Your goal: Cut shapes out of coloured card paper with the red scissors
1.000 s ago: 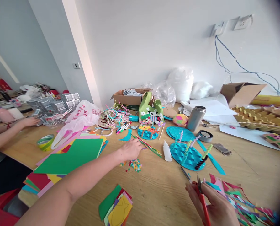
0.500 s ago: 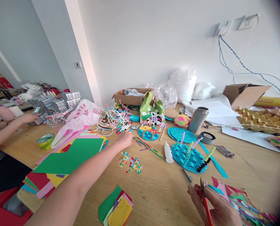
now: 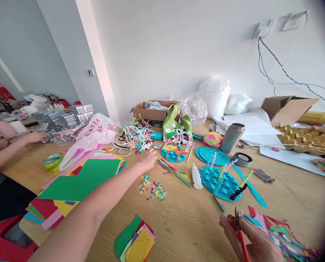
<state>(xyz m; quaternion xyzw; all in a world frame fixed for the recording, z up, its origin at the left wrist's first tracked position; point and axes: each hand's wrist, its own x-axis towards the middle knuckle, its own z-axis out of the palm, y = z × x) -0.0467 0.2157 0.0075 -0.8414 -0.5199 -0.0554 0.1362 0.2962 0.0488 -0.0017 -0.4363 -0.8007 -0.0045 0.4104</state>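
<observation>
From afar, I clamp right hand (image 3: 253, 240) around red-handled scissors (image 3: 242, 238) toward near-right corner of table (image 3: 184, 227); left hand (image 3: 148, 160), well apart, beside paper strips (image 3: 175, 172), grasp unclear.

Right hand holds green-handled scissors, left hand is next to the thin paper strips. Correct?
Not quite: the scissors have red handles, not green, as the head view shows. The right hand does hold them, and the left hand is next to the thin paper strips.

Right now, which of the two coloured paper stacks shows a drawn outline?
The small stack, left of the right hand: its yellow top sheet bears one; the larger stack is topped with green.
</observation>
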